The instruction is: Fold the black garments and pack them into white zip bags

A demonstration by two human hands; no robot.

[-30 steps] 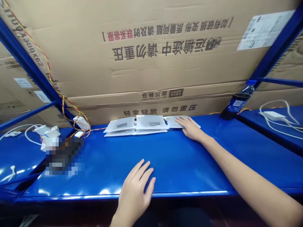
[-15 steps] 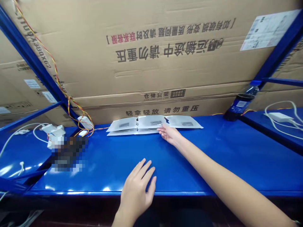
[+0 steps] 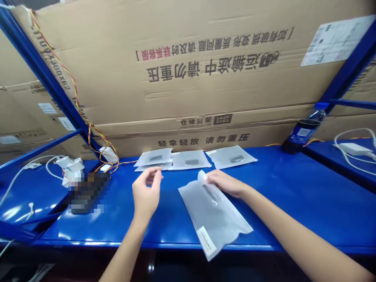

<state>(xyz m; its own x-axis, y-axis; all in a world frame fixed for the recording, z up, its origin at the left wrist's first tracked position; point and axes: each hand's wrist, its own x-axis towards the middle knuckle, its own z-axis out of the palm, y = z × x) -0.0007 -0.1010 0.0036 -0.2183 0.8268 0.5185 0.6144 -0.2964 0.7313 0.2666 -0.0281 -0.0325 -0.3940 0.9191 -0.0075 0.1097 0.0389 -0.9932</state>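
Observation:
My right hand pinches the far edge of a frosted plastic bag. The bag slants toward me, its near corner over the shelf's front edge, with a white label there and a dark printed patch near the held edge. My left hand is half curled, thumb and fingers slightly apart, holding nothing visible. Its fingertips are just in front of the left pair of stacked bags; whether they touch is unclear. Beside that pair lie a middle bag and a right bag, each with a dark patch.
The blue shelf runs under everything, backed by a large cardboard box. A dark drink bottle stands at the right upright. On the left are white plugs, twisted wires and a pixelated dark object.
My right hand has drawn a bag off the row toward me, and it now hangs slanted. My left hand has moved forward and left to the left bags, its fingers curling.

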